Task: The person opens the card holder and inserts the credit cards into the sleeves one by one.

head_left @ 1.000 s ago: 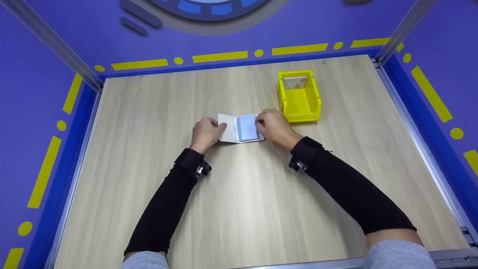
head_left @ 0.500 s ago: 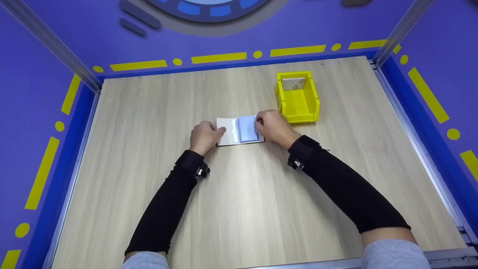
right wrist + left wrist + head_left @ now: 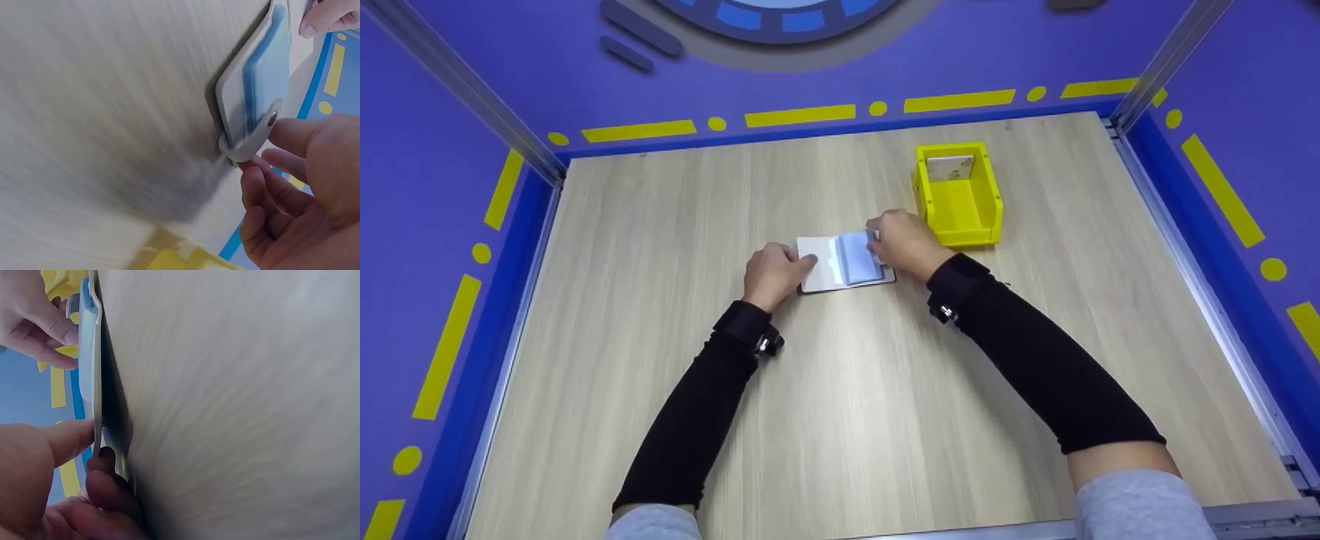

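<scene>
Wood table (image 3: 885, 420) — card wallet (image 3: 844, 262) pinched between both hands.

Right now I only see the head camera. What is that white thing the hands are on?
Observer: The right wrist view shows a flat white card wallet with a blue sleeve inside and a round snap tab.
Operator: Is the right hand grabbing it?
Observer: The right hand pinches that snap tab with thumb and fingers.
Operator: And the other hand?
Observer: In the left wrist view, the left hand holds the wallet's edge, thumb on top and fingers curled under, against the table.
</scene>
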The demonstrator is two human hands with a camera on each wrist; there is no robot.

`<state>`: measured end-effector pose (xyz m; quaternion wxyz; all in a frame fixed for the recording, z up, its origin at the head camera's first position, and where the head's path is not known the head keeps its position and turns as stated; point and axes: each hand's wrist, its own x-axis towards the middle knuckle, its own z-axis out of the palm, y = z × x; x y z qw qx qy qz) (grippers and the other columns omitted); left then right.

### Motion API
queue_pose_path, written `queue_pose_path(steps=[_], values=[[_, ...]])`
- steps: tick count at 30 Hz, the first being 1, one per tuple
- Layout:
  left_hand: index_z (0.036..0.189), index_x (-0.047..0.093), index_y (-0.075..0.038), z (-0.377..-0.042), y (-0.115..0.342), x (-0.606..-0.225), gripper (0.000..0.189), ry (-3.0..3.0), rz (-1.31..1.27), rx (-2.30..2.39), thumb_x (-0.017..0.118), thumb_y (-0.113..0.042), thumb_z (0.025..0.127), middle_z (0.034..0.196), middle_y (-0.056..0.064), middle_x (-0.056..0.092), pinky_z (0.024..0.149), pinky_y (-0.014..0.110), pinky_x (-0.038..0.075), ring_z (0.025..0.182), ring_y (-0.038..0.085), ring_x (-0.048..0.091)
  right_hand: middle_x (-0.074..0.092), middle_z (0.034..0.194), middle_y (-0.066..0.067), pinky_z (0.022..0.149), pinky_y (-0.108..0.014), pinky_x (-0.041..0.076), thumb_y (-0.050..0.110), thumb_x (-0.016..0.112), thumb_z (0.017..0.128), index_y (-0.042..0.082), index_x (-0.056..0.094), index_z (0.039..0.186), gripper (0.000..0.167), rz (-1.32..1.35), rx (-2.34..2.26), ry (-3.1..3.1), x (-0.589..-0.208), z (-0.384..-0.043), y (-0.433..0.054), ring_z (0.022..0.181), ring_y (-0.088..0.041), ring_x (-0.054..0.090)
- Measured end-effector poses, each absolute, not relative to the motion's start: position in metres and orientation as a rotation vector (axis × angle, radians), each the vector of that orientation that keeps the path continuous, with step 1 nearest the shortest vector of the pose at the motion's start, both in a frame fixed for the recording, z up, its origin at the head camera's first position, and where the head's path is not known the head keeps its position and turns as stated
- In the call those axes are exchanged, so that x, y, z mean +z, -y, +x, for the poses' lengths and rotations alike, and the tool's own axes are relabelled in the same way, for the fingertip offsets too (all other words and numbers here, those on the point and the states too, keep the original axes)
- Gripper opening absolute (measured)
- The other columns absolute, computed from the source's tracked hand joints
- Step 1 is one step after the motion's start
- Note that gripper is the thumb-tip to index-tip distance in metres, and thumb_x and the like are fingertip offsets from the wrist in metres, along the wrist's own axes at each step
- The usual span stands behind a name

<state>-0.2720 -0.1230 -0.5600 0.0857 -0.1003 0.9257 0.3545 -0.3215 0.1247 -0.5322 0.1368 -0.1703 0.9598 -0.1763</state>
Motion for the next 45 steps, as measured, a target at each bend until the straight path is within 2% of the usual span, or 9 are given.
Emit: queue_pose_path(steps=[7,10,16,19,23,27,31,38,45], values=[[0.066,0.054,-0.022,-0.273,0.124,-0.559,0.048,-2.743,-0.268,1.049,0.077,-0.046,0.1,0.062,-0.01,0.049,0.057,0.031,0.038,0.06,0.014,0.049,0.073,0.132,-0.02,0.115,-0.05,0.053,0.021,0.071,0.108,0.001,0.074,0.138,0.036,-0.474,-0.537,-2.768,-0.532,-0.324,-0.124,0.115,-0.031,0.065],[0.066,0.055,-0.022,-0.273,0.124,-0.559,0.048,-2.742,-0.264,1.047,0.077,-0.047,0.1,0.062,-0.01,0.05,0.058,0.031,0.039,0.06,0.014,0.05,0.073,0.123,-0.019,0.106,-0.048,0.055,0.017,0.072,0.106,0.0,0.076,0.134,0.033,-0.482,-0.568,-2.798,-0.533,-0.324,-0.125,0.109,-0.031,0.065],[0.069,0.059,-0.023,-0.274,0.124,-0.559,0.044,-2.73,-0.274,1.033,0.076,-0.049,0.1,0.066,-0.01,0.053,0.06,0.032,0.04,0.063,0.014,0.052,0.069,0.102,-0.011,0.085,-0.039,0.053,0.017,0.072,0.104,0.005,0.077,0.104,0.013,-0.41,-0.684,-2.817,-0.533,-0.327,-0.124,0.095,-0.027,0.064],[0.067,0.059,-0.024,-0.274,0.124,-0.557,0.046,-2.723,-0.269,1.033,0.075,-0.05,0.1,0.063,-0.01,0.052,0.059,0.032,0.039,0.061,0.014,0.051,0.067,0.094,-0.008,0.076,-0.034,0.049,0.02,0.071,0.103,0.009,0.073,0.095,0.014,-0.305,-0.772,-2.763,-0.532,-0.329,-0.124,0.088,-0.025,0.063],[0.067,0.064,-0.023,-0.274,0.125,-0.554,0.045,-2.691,-0.264,1.042,0.073,-0.048,0.103,0.061,-0.011,0.052,0.057,0.031,0.038,0.058,0.013,0.05,0.064,0.088,-0.006,0.069,-0.031,0.047,0.023,0.07,0.102,0.011,0.072,0.09,0.017,-0.237,-0.826,-2.715,-0.531,-0.33,-0.123,0.082,-0.022,0.063],[0.078,0.076,-0.019,-0.274,0.127,-0.55,0.036,-2.631,-0.274,1.089,0.07,-0.041,0.105,0.066,-0.009,0.062,0.058,0.029,0.04,0.061,0.012,0.053,0.063,0.08,-0.002,0.065,-0.029,0.045,0.025,0.07,0.103,0.012,0.075,0.088,0.02,-0.214,-0.872,-2.697,-0.528,-0.33,-0.122,0.074,-0.018,0.06],[0.089,0.083,-0.015,-0.274,0.128,-0.548,0.028,-2.583,-0.297,1.137,0.067,-0.032,0.104,0.072,-0.007,0.069,0.057,0.027,0.04,0.062,0.012,0.054,0.056,0.076,0.001,0.059,-0.028,0.041,0.029,0.068,0.105,0.011,0.076,0.09,0.025,-0.132,-0.995,-2.63,-0.524,-0.33,-0.117,0.067,-0.016,0.055],[0.089,0.082,-0.014,-0.273,0.128,-0.546,0.028,-2.55,-0.308,1.171,0.066,-0.031,0.103,0.077,-0.003,0.073,0.057,0.027,0.04,0.063,0.011,0.053,0.061,0.087,-0.001,0.066,-0.029,0.042,0.033,0.066,0.106,0.007,0.081,0.106,0.03,-0.041,-1.199,-2.514,-0.517,-0.329,-0.106,0.081,-0.018,0.057],[0.095,0.083,-0.013,-0.272,0.127,-0.546,0.029,-2.549,-0.29,1.193,0.068,-0.034,0.106,0.084,0.001,0.077,0.061,0.027,0.041,0.067,0.011,0.055,0.073,0.093,-0.003,0.065,-0.029,0.038,0.031,0.069,0.103,0.007,0.085,0.101,0.029,0.014,-1.261,-2.487,-0.52,-0.331,-0.094,0.08,-0.017,0.056]])
